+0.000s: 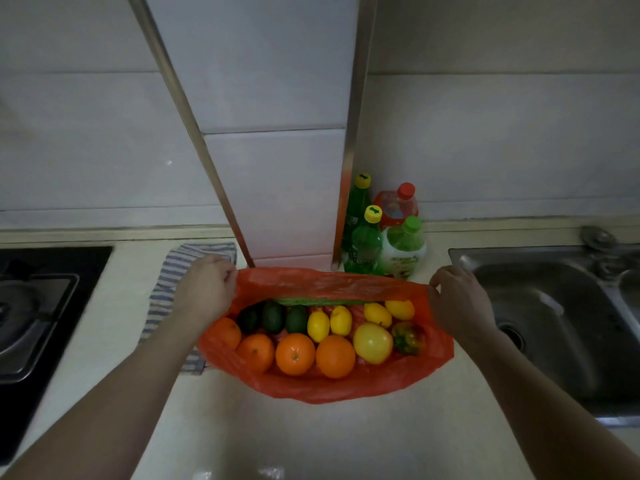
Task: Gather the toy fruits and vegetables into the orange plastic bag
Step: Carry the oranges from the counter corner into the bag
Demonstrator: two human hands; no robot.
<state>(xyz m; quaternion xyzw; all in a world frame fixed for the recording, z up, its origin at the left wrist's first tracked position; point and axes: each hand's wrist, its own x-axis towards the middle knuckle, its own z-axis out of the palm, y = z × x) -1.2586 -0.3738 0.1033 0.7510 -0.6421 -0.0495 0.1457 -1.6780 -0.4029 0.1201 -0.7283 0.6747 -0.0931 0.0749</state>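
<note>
While stretching its mouth wide, likely to check contents: left hand (204, 289) and right hand (459, 299) each pinching orange plastic bag (329, 389) rim; oranges (295, 353), lemons (318, 325), avocados (273, 316) between them, inside.

One bag (346, 389) holds four oranges (295, 353), three avocados (273, 315), four lemons (318, 325), one large yellow fruit (373, 342), one pepper (407, 337) and one long green vegetable (318, 301). Four bottles (401, 247) stand behind. One left hand (204, 289), one right hand (457, 299), one striped cloth (166, 289), one sink (554, 306) and one stove (38, 306) show.
</note>
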